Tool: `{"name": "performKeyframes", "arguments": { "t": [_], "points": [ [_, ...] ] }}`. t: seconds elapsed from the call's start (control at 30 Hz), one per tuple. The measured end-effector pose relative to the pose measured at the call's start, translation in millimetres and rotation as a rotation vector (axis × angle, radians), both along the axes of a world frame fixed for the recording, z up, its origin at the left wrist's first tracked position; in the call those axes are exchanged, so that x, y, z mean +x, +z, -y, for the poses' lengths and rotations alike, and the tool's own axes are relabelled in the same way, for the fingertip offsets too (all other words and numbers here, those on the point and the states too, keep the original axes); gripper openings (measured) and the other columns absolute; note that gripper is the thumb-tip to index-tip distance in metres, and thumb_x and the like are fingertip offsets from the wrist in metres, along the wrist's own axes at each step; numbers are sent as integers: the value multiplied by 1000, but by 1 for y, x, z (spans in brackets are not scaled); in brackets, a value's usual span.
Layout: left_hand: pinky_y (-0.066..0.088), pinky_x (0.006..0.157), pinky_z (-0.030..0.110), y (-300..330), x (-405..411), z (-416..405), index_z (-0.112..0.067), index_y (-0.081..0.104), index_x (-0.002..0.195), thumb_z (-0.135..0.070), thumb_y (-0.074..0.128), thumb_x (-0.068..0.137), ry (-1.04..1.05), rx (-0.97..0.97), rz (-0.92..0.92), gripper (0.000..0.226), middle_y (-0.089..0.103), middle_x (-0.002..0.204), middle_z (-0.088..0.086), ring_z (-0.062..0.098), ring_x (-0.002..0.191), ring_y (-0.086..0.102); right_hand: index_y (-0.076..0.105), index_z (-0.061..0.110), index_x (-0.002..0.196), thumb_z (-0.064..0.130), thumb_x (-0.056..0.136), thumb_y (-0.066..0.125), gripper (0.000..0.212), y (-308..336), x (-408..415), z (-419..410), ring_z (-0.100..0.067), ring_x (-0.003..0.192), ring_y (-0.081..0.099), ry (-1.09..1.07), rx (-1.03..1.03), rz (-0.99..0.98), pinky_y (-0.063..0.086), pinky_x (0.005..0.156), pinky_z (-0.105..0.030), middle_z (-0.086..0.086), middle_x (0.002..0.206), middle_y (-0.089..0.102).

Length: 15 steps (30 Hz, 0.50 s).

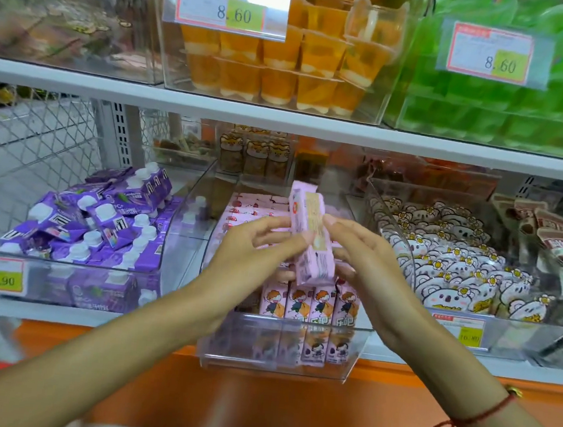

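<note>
Here the white shelf (282,117) runs across the whole view, with tubs of orange jelly cups (288,52) above it and a row of bins below, and the work looks like stocking the middle clear bin (279,364). To its left lies a heap of purple cartons (100,223), and to its right a bin of koala packets (457,264). The middle bin is already well filled: a front row of pink packs (309,302) stands upright against its front wall, and more of them lie stacked behind. There seems to be a darker gap at the left end of that front row, so a place or two is likely left to fill. One pink pack (312,240) is not yet in: it is held tilted in the air just above the bin, over the front row. The left hand (253,245) has its fingers lightly curled, the tips pinching the pack's left side. The right hand (369,252) grips the other side, thumb on the face and fingers curled behind it. What remains, by my reading, is to turn this pack upright and set it down in line
</note>
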<state>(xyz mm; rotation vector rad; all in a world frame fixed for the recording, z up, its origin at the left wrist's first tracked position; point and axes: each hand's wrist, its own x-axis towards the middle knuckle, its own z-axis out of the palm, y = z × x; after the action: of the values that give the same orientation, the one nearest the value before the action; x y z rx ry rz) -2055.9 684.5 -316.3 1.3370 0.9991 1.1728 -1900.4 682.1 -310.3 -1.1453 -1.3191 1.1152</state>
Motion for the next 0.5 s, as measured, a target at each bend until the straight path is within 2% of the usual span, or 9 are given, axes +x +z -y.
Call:
{"name": "performKeyframes", "arguments": {
  "t": [0.1, 0.2, 0.33, 0.43, 0.5],
  "points": [
    [55, 62, 16, 5, -1, 1, -16, 72, 105, -31, 65, 86, -142, -228, 161, 25, 76, 93, -1, 4, 75, 71, 67, 17, 111, 34, 91, 60, 27, 0, 3, 0, -32, 98, 64, 2, -47, 36, 50, 80, -31, -12, 111, 69],
    [55, 63, 16, 5, -1, 1, -14, 71, 106, -28, 63, 88, -155, -254, 174, 25, 76, 93, 0, 5, 76, 72, 65, 18, 113, 36, 89, 61, 30, 0, 4, 1, -24, 96, 65, 21, -63, 45, 49, 72, -23, -8, 110, 70],
    [55, 75, 14, 3, -5, -2, -27, 61, 121, -23, 64, 90, -113, -39, 2, 32, 72, 110, -7, 1, 95, 68, 58, 26, 121, 26, 92, 60, 29, -1, 7, 1, -20, 102, 67, 78, -5, -7, 51, 87, -30, -2, 106, 72],
    [48, 88, 9, 6, -9, -4, -28, 59, 117, -4, 65, 87, -75, 255, -122, 39, 66, 117, -10, -2, 106, 62, 55, 29, 127, 11, 87, 66, 45, 0, 8, 2, -12, 109, 64, 120, 121, 6, 51, 92, -29, 0, 117, 67],
    [44, 97, 13, 7, -10, -4, -25, 60, 110, 8, 63, 84, -93, 369, -121, 42, 66, 115, -8, 2, 111, 61, 62, 24, 117, 3, 81, 70, 43, 1, 7, 4, -12, 110, 63, 118, 227, 13, 51, 93, -30, 1, 117, 67]
  ]
}}
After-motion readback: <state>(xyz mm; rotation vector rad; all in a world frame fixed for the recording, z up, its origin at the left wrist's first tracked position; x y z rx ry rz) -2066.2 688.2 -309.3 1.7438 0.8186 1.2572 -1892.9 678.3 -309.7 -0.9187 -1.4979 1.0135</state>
